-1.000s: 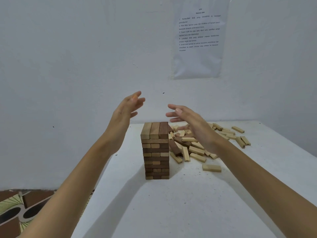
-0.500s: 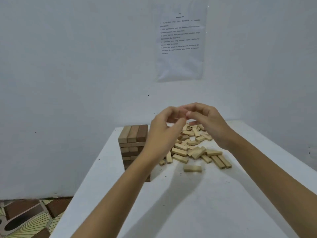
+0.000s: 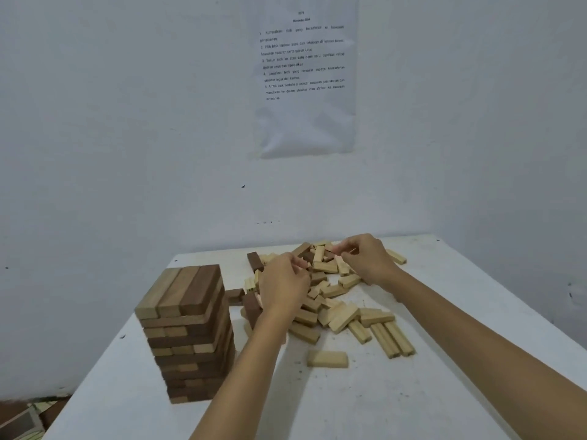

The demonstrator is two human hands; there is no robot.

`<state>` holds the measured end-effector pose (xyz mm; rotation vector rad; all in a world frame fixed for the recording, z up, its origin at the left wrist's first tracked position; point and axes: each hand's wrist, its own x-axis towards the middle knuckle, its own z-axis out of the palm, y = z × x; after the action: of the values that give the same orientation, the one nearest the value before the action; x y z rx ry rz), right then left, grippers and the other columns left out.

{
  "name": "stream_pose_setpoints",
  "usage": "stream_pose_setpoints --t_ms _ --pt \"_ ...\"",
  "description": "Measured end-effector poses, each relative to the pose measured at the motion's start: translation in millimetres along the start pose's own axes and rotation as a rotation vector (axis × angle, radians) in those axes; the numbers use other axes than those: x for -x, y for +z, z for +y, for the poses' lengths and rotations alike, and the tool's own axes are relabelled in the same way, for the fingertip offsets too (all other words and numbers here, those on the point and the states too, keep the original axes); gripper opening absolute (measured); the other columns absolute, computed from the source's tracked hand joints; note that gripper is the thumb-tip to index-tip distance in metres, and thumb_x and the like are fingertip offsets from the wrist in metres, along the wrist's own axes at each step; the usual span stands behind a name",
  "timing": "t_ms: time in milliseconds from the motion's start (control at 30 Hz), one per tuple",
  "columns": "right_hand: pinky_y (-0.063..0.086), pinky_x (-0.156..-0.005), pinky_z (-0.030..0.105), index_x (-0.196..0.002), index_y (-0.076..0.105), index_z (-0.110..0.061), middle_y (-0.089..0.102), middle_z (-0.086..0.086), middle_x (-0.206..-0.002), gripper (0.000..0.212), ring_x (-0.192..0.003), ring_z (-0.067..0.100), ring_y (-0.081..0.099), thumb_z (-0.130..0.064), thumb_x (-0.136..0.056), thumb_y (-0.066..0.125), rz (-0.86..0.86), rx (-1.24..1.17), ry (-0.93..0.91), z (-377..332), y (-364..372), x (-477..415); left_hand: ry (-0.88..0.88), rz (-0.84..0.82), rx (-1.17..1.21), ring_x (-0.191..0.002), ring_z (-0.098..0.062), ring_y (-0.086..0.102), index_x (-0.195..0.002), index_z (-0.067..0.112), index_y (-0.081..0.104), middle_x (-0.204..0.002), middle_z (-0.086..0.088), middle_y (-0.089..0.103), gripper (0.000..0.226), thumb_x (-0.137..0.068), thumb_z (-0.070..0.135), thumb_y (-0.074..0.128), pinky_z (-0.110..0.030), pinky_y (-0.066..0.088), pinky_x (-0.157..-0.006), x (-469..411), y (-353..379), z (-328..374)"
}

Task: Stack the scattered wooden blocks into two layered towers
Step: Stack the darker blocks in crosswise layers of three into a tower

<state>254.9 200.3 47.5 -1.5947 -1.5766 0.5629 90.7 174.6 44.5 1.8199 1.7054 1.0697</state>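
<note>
White walls meet in a corner behind a white table [image 3: 397, 401], and a printed sheet [image 3: 305, 74] hangs on the wall above it. On the table's left part stands a finished tower [image 3: 187, 331] of light and dark wooden blocks, three to a layer. To its right lies a loose pile of blocks [image 3: 330, 300], mostly pale with a few dark ones; one pale block [image 3: 327, 358] lies apart in front of the pile. Both hands are down in the pile. The left hand [image 3: 282, 287] has its fingers curled at the blocks; whether it grips one cannot be told. The right hand [image 3: 368, 258], farther back, has its fingers bent together at the top of the pile, its hold also unclear.
</note>
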Motion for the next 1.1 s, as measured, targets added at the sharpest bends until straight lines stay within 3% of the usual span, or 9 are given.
stream_pose_setpoints --t_ms 100,167,300,400,567,700,833,1000,1100 --pt "0.043 -0.057 0.011 -0.110 0.071 -0.005 0.067 0.006 -0.118 0.029 -0.088 0.021 0.065 0.004 -0.093 0.049 -0.005 0.094 0.008 14.3 6.7 -26.0 0.030 -0.040 -0.269 -0.098 -0.017 0.058 -0.084 0.027 0.058 -0.101 0.003 0.062 0.016 -0.081 0.013 0.065 -0.032 0.046 -0.084 -15.4 10.1 -5.7" --pt "0.043 -0.060 0.008 -0.109 0.071 -0.006 0.065 0.007 -0.121 0.027 -0.085 0.014 0.062 0.002 -0.094 0.050 -0.029 0.135 0.008 21.9 11.6 -38.7 0.022 -0.033 -0.360 -0.103 -0.018 0.056 -0.081 0.029 0.052 -0.107 0.002 0.061 0.022 -0.080 0.015 0.069 -0.031 0.041 -0.090 -22.4 14.2 -9.9" --pt "0.054 -0.086 0.036 -0.099 0.075 -0.008 0.071 0.004 -0.110 0.021 -0.092 0.021 0.066 -0.008 -0.093 0.054 -0.090 0.268 -0.017 35.3 24.1 -55.6 0.017 -0.023 -0.399 -0.113 -0.024 0.048 -0.097 0.017 0.058 -0.118 -0.003 0.052 0.018 -0.082 0.016 0.068 -0.032 0.041 -0.090 -34.0 21.2 -16.2" --pt "0.050 -0.080 0.036 -0.091 0.075 -0.007 0.072 0.007 -0.089 0.024 -0.082 0.023 0.063 -0.020 -0.094 0.055 -0.049 0.390 -0.012 36.4 32.8 -61.4 -0.016 -0.054 -0.428 -0.117 -0.027 0.041 -0.116 0.014 0.057 -0.124 -0.006 0.050 0.033 -0.084 0.018 0.064 -0.032 0.041 -0.092 -39.8 24.8 -16.5" --pt "0.043 -0.088 0.038 -0.073 0.060 -0.010 0.056 0.001 -0.070 0.035 -0.084 0.025 0.060 -0.035 -0.097 0.052 -0.007 0.571 0.049 29.7 39.5 -66.9 -0.094 -0.036 -0.405 -0.119 -0.023 0.042 -0.113 0.021 0.059 -0.116 0.000 0.059 0.030 -0.084 0.024 0.066 -0.031 0.030 -0.095 -47.6 23.4 -13.0" --pt "0.046 -0.087 0.038 -0.087 0.068 -0.012 0.067 0.001 -0.080 0.029 -0.088 0.023 0.062 -0.040 -0.092 0.061 0.015 0.532 0.101 24.2 37.7 -70.6 -0.065 -0.039 -0.148 -0.098 -0.021 0.061 -0.101 0.012 0.065 -0.103 -0.005 0.066 0.025 -0.081 0.025 0.072 -0.035 0.048 -0.086 -48.4 23.3 -15.3" --pt "0.050 -0.084 0.037 -0.091 0.072 -0.011 0.072 0.001 -0.091 0.024 -0.091 0.022 0.065 -0.035 -0.087 0.070 -0.003 0.463 0.130 23.4 33.8 -71.8 -0.010 0.019 0.126 -0.073 -0.014 0.059 -0.099 0.006 0.063 -0.079 0.001 0.062 0.023 -0.083 0.021 0.071 -0.035 0.052 -0.074 -47.3 22.8 -12.7" --pt "0.049 -0.088 0.039 -0.090 0.074 -0.011 0.072 0.000 -0.087 0.021 -0.090 0.021 0.065 -0.032 -0.084 0.072 -0.001 0.406 0.126 24.6 33.8 -67.4 -0.082 0.123 0.361 -0.086 -0.017 0.063 -0.100 0.013 0.058 -0.096 -0.002 0.064 0.023 -0.084 0.023 0.070 -0.040 0.054 -0.079 -47.9 25.2 -8.3" --pt "0.046 -0.074 0.033 -0.080 0.071 -0.008 0.064 0.000 -0.068 0.021 -0.079 0.021 0.064 -0.028 -0.080 0.074 0.016 0.395 0.131 25.0 36.4 -65.5 -0.142 0.196 0.433 -0.078 -0.011 0.058 -0.101 0.016 0.055 -0.092 0.001 0.061 0.027 -0.083 0.027 0.072 -0.034 0.051 -0.071 -48.9 25.2 -9.1"
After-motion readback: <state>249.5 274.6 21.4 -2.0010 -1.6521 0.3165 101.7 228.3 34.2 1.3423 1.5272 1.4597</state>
